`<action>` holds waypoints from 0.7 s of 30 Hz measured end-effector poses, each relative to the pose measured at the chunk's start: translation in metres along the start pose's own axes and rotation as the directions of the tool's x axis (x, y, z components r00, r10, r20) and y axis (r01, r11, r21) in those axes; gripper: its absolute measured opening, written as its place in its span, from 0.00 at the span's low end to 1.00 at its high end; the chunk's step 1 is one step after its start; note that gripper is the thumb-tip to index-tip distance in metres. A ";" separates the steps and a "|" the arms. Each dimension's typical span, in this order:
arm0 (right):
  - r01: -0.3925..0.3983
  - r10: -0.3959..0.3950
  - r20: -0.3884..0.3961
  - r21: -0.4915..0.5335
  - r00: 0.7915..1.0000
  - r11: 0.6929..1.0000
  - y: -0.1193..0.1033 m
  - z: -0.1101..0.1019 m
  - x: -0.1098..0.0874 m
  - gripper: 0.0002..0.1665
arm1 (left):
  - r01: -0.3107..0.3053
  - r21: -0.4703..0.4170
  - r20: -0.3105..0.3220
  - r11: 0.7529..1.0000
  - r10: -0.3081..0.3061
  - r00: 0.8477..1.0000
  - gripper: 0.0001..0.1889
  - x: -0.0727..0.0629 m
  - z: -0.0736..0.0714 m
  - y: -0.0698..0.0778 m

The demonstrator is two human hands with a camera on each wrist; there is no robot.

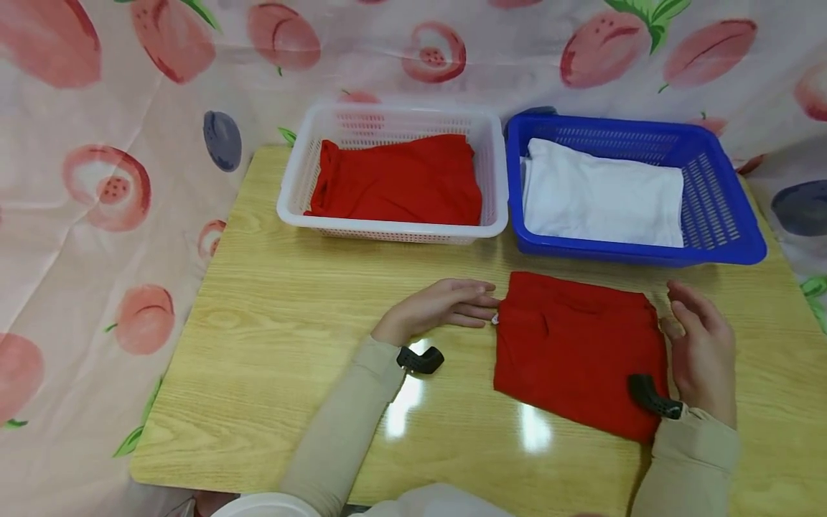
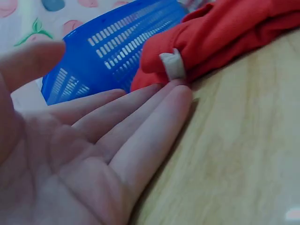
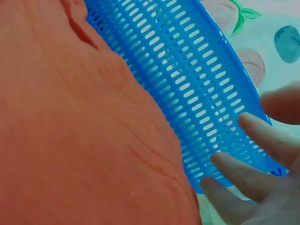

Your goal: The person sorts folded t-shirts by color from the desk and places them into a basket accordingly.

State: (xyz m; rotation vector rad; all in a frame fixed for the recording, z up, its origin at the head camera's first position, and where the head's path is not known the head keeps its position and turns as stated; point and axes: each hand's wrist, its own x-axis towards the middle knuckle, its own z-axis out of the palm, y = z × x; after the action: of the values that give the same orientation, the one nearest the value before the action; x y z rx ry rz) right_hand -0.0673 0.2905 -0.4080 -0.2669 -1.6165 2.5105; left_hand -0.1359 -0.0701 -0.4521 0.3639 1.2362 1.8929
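Observation:
A folded red cloth (image 1: 578, 352) lies flat on the wooden table, with a small white tag (image 2: 173, 64) at its left edge. My left hand (image 1: 446, 305) is at that edge, fingers extended and their tips at the cloth beside the tag. On the opposite side, my right hand (image 1: 704, 352) stands beside the cloth's right edge, its fingers spread and only slightly bent. In the right wrist view the right fingers (image 3: 243, 176) hold nothing, and a gap shows between them and the red cloth (image 3: 93, 131).
Behind the cloth stands a blue basket (image 1: 620, 251) with folded white cloth (image 1: 601, 194) in it. Left of it, a white basket (image 1: 394, 228) holds folded red cloth (image 1: 407, 179). A peach-patterned curtain (image 1: 362, 43) hangs behind the table (image 1: 258, 345).

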 end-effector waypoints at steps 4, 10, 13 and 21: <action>-0.053 0.054 0.077 -0.013 0.996 0.998 0.003 0.001 0.001 0.24 | 0.042 -0.064 0.057 0.997 -0.038 0.998 0.27 -0.004 -0.004 0.002; -0.133 0.135 0.141 -0.026 0.981 0.991 0.005 -0.007 0.001 0.23 | 0.088 -0.135 0.065 0.987 -0.080 0.995 0.28 0.001 -0.002 0.002; -0.147 0.138 0.175 0.036 0.975 0.989 0.007 -0.011 0.001 0.21 | 0.097 -0.145 0.057 0.985 -0.090 0.994 0.29 0.003 0.001 0.003; -0.215 0.231 0.201 -0.098 0.952 0.972 0.010 -0.012 0.002 0.21 | 0.140 -0.064 0.017 0.988 -0.139 0.990 0.29 0.007 0.005 0.004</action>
State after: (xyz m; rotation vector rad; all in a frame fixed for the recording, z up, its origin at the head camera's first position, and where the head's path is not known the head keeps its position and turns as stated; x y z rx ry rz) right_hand -0.0670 0.2975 -0.4225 -0.2072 -1.8588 2.7299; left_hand -0.1395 -0.0624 -0.4476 0.2476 1.1593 1.8036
